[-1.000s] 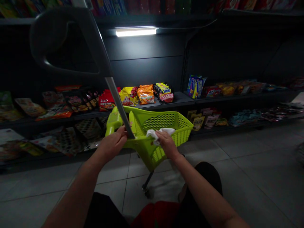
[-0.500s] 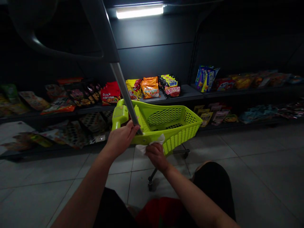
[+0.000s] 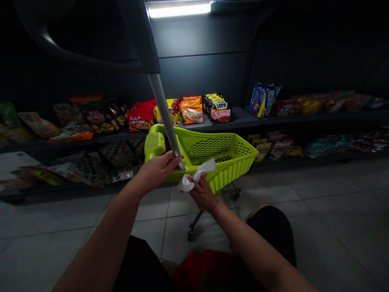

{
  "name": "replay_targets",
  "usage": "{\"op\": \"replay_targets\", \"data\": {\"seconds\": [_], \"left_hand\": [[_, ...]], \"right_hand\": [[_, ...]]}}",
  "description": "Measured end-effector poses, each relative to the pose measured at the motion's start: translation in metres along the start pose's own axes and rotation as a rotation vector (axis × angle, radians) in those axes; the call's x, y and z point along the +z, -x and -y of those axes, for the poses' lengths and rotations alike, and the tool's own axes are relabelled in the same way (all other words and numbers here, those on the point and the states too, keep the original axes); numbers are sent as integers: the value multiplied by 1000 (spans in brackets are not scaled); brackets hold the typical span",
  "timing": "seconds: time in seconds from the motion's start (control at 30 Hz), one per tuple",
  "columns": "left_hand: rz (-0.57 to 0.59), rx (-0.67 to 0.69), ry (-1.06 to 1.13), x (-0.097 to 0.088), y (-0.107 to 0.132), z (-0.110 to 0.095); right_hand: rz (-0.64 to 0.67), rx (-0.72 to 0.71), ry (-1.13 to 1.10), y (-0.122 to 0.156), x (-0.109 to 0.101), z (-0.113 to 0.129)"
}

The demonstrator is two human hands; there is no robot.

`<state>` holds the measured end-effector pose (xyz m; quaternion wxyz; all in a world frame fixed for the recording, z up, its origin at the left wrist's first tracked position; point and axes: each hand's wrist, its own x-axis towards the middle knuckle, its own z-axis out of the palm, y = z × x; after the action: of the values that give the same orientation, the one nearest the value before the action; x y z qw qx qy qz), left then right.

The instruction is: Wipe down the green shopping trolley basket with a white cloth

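Observation:
A lime-green shopping cart [image 3: 226, 174] with a perforated basket stands before me. Its grey metal pole [image 3: 165, 113] rises up and left to a dark handle frame [image 3: 139, 36]. My left hand [image 3: 159, 167] is closed round the foot of that pole, just above the green rim. In my right hand [image 3: 203, 192] a crumpled white tissue [image 3: 197, 175] is gripped, its ends sticking out on both sides. That hand is by the near outer side of the basket; whether the tissue touches the rim I cannot tell.
Behind the cart runs a dark shelf [image 3: 243, 117] with red, orange [image 3: 192, 110] and black noodle packs. Blue snack bags [image 3: 265, 99] stand farther right, and more bags lie on the lower shelf. A cart wheel [image 3: 190, 235] rests on the tiled floor [image 3: 146, 221] near my knees.
My right hand has turned and lifted slightly, so more of the tissue shows above the fingers. My left hand keeps its hold on the pole. The view has tilted down a little.

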<state>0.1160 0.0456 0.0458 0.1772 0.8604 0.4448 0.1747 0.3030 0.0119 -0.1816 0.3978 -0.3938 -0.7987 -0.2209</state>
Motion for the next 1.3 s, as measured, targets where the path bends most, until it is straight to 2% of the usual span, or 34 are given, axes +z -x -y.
{"op": "replay_targets", "data": {"seconds": [0.1, 0.17, 0.27, 0.33, 0.4, 0.47, 0.53, 0.6, 0.67, 0.7, 0.77, 0.9, 0.97, 1.03, 1.13, 1.17, 1.2, 1.23, 1.3], "left_hand": [[-5, -8, -32, -1, 2, -6], [9, -7, -44, -1, 2, -6], [24, 39, -59, -1, -1, 0], [11, 98, -126, -1, -4, 7], [-16, 147, -251, 0, -5, 14], [-40, 172, -360, 0, -6, 19], [-49, 176, -402, 1, -6, 22], [-48, 172, -405, 2, -7, 23], [-43, 175, -394, 2, -8, 23], [-39, 177, -387, 2, -9, 23], [-37, 175, -377, 2, -10, 22], [-48, 171, -370, 3, -9, 21], [-46, 164, -368, 4, -7, 20], [-44, 156, -371, 4, -6, 18], [-45, 148, -394, 4, -5, 16], [-47, 147, -403, 4, -5, 16], [-48, 149, -409, 3, -5, 15], [-51, 151, -414, 3, -6, 15], [-59, 154, -420, 3, -6, 15]], "right_hand": [[-2, 151, -114, 49, 4, -2], [-51, 328, -182, 59, 1, 7], [-132, 493, -221, 39, -5, 25], [-109, 447, -215, 21, -9, 27], [-65, 344, -171, 14, -14, 14], [-37, 330, -98, 21, -23, -14], [-57, 459, 2, 37, -34, -49], [-134, 638, 98, 51, -41, -78], [-231, 771, 127, 55, -41, -89], [-267, 806, 106, 54, -37, -85], [-293, 816, 23, 49, -27, -61], [-114, 603, -165, 44, -16, 1], [-51, 510, -258, 48, -25, 5], [-145, 569, -270, 51, -43, -17], [-526, 897, -58, 48, -71, -79], [-642, 1011, 12, 43, -75, -97], [-706, 1099, 37, 37, -76, -110], [-720, 1152, 19, 30, -73, -115], [-638, 1149, -90, 15, -57, -98]]}}
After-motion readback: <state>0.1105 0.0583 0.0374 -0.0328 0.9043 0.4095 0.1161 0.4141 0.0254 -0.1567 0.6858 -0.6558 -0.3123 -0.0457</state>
